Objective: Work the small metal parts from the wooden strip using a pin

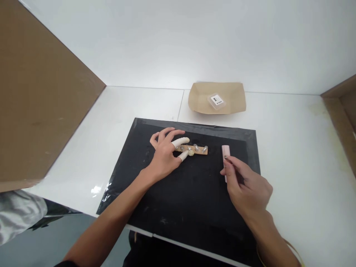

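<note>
My left hand (166, 154) has pale covers on its thumb and index finger. These two digits straddle a narrow tan strip (200, 151) and press against its long edges, while the other fingers stretch out over the black mat. Several small, shiny, silvery-clear pieces (196, 147) sit slantwise along the strip; my fingers partly hide its left end. Further right, my right hand (247, 185) is closed in a pinch. At its fingertips a tiny object shows, too small to name. Partly under that hand lies a pale pink bar (226, 150), its lower part mostly covered.
The black mat (180, 193) lies on a white table (300, 155). Behind it stands a brown paper tray (198, 100) holding a small clear box (217, 101) with a label. A brown panel (50, 89) rises at left; a white wall closes the back.
</note>
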Available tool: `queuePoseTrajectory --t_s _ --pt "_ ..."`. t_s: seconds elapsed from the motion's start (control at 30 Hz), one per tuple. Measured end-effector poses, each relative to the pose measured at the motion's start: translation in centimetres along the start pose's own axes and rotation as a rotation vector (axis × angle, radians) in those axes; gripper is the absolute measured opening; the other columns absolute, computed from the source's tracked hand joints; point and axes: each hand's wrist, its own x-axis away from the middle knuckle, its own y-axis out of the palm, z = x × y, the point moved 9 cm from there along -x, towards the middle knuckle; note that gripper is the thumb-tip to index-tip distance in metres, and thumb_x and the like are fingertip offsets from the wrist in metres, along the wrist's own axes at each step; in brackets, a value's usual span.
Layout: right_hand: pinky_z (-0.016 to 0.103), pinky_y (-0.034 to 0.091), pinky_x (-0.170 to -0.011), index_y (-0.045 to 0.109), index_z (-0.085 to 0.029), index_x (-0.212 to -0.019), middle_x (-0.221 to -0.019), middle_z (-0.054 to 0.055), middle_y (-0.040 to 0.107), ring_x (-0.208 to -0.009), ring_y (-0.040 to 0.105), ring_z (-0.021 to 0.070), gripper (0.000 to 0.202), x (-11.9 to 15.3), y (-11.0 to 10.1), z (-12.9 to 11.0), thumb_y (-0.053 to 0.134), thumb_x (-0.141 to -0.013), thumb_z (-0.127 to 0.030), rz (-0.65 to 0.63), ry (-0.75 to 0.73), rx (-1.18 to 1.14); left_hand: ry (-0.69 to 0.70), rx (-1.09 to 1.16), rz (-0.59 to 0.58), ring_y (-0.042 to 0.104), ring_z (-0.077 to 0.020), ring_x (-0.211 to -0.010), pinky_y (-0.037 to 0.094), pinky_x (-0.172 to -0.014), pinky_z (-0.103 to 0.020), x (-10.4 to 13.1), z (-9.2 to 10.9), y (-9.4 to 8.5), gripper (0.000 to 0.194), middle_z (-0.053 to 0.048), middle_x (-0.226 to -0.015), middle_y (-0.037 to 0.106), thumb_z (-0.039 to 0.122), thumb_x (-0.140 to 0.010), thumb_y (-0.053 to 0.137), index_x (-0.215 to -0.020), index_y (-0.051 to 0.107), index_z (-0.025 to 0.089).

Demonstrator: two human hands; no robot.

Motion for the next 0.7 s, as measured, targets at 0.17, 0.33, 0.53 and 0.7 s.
queuePoseTrajectory --t_s 0.17,0.33,0.53,0.7 --pt "0.025 0.054 -0.056 0.075 -0.022 -0.106 -0.066 -0.002 0.075 -0.051 0.068 0.014 0.024 0.3 0.6 0.0 0.055 -0.106 -0.035 -0.057 0.001 -0.018 -0.001 -0.019 0.012 0.048 -0.0335 -0.141 0.022 -0.112 -0.06 0.2 0.3 0.4 0.026 -0.007 -0.139 0.068 0.019 -0.089 0.073 -0.113 0.072 0.029" --pt "0.024 0.052 -0.056 0.075 -0.022 -0.106 -0.067 -0.003 0.075 -0.051 0.067 0.0122 0.021 0.5 0.8 -0.2 0.057 -0.105 -0.032 -0.058 -0.026 -0.033 0.004 -0.047 0.029 0.047 -0.0335 -0.142 0.023 -0.111 -0.06 0.4 0.4 0.5 0.024 -0.007 -0.14 0.067 0.018 -0.092 0.07 -0.114 0.072 0.029" --pt "0.024 0.051 -0.055 0.075 -0.021 -0.107 -0.067 -0.003 0.075 -0.048 0.065 0.011 0.02 0.4 1.0 0.0 0.057 -0.104 -0.031 -0.085 -0.018 -0.057 0.013 -0.057 0.031 0.047 -0.0346 -0.142 0.024 -0.11 -0.059 0.6 0.9 0.5 0.033 -0.009 -0.142 0.066 0.015 -0.092 0.068 -0.122 0.068 0.028" --pt "0.023 0.046 -0.051 0.077 -0.02 -0.103 -0.063 -0.004 0.07 -0.046 0.06 0.0092 0.018 0.4 1.6 -0.2 0.061 -0.1 -0.027 -0.157 -0.075 -0.066 0.023 -0.059 -0.019 0.041 -0.0361 -0.146 0.024 -0.111 -0.058 0.8 1.8 0.2 0.035 -0.01 -0.148 0.061 0.024 -0.093 0.071 -0.128 0.065 0.029"
